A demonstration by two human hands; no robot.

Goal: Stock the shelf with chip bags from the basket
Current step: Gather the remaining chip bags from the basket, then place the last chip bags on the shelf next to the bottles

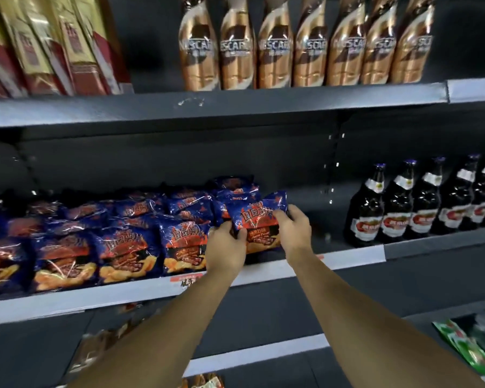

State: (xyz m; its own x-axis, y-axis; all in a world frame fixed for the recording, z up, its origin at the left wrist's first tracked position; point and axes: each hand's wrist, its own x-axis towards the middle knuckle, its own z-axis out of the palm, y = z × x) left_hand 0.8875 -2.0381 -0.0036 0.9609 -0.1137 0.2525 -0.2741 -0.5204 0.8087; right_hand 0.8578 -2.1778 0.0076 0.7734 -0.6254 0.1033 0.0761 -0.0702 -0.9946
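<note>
At the top left, red and gold boxes [39,46] lean side by side on the upper shelf [235,106], and further right on the same board stands a row of copper-coloured coffee bottles [275,46], upright and touching shoulder to shoulder

Below them, the middle shelf [109,299] carries a row of blue and orange chip bags [67,253] that starts at the left edge of the view and runs to about the centre. They stand upright along the front, with more bags piled behind them towards the dark back wall. A small red price tag [186,278] sits on the pale front strip, just under the last bag of the row

Just right of that row, both hands hold one more chip bag [259,219]. It is upright, face forward, at the right end of the stock and right beside the neighbouring bag; whether its bottom rests on the board cannot be told. The left hand [226,247] grips its lower left edge, fingers curled round it. The right hand [293,228] clasps its right side, with fingers wrapped over the edge

A bare stretch of board lies to the right of the hands, and then come dark glass bottles [398,205] with red and white labels, standing in a row to the frame's edge

On a lower level, blurred brownish packets [104,345] show at the left, and green packets [465,345] at the bottom right
</note>
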